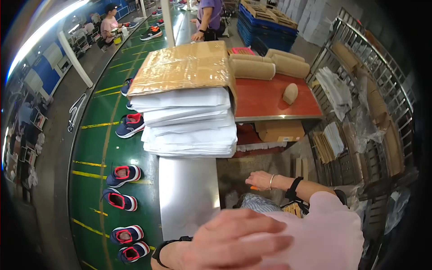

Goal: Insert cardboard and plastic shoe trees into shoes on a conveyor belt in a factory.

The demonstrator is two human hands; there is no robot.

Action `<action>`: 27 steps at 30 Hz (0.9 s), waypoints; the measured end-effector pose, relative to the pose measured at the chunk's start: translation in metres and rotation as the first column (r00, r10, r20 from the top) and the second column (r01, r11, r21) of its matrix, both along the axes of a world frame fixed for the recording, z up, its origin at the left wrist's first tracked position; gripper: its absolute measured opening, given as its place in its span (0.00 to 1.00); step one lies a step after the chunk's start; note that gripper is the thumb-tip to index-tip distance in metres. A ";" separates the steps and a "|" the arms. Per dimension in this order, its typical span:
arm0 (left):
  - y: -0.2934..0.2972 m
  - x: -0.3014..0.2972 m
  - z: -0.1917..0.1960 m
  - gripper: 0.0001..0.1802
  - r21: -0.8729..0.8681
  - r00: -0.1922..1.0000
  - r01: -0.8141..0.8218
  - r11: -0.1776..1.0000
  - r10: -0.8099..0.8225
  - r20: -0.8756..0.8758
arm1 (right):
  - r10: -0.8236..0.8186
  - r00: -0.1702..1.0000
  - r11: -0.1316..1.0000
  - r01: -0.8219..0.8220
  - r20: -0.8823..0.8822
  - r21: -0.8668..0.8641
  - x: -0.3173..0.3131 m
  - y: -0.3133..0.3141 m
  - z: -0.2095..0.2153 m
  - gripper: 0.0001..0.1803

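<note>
My left hand (238, 238) is close up at the lower middle, slightly blurred, its fingers stretched to the right with nothing in them. Beyond it, over the floor beside the metal plate, is my right hand (261, 180), fingers curled. A small orange thing (254, 188) shows under that hand; its kind is hidden. To the left of both hands lies a bare metal plate (189, 193). At its far end stands a tall stack of white paper sheets (191, 128) in an open carton (189, 65) covered with clear tape.
Several navy shoes with red linings, such as this one (123, 175), sit on a green conveyor belt (92, 184) at left. A red table (256, 96) holds brown paper rolls (252, 68). At right stands a metal rack (378, 58). Another person (209, 15) works ahead.
</note>
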State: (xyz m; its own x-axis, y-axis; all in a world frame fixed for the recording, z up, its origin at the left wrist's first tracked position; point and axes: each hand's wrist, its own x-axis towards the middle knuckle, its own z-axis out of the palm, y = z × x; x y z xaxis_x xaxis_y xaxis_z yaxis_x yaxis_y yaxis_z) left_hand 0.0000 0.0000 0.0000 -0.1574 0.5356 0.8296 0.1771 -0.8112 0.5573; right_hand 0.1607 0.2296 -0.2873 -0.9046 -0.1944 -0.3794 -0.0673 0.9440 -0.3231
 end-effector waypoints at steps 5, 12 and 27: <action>0.083 0.050 0.013 0.12 0.354 0.929 -0.292 0.888 0.351 -0.115 | -0.001 1.000 0.990 0.001 0.000 -0.142 0.012 0.035 -0.023 0.13; 0.184 0.107 0.009 0.09 -0.039 0.892 -0.384 0.923 0.381 0.243 | -0.132 0.985 0.981 0.147 0.112 -0.131 0.066 0.126 -0.053 0.15; -0.053 0.151 -0.281 0.45 -0.495 0.385 -0.602 -0.626 0.315 -0.867 | -0.190 0.831 0.942 0.304 0.522 -0.142 0.171 0.226 -0.089 0.18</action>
State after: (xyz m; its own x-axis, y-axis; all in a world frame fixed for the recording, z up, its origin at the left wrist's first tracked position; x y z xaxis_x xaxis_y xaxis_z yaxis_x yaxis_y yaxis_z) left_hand 0.1513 -0.0528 -0.2812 -0.9633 0.2067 -0.1714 0.1673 0.9612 0.2191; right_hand 0.3316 0.4559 -0.3763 -0.6345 -0.1165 -0.7641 0.3815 0.8125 -0.4407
